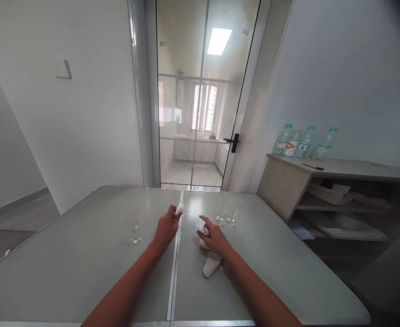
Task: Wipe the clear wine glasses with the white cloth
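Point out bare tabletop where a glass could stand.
Bare: between the left stemware and the left edge of the table; also between the right forearm and right edge. Crowded: around left hand, right hand, white cloth, paired wine glasses.

Left hand [167,224] pinches; right hand [216,237] curls, forefinger [205,219] extended.
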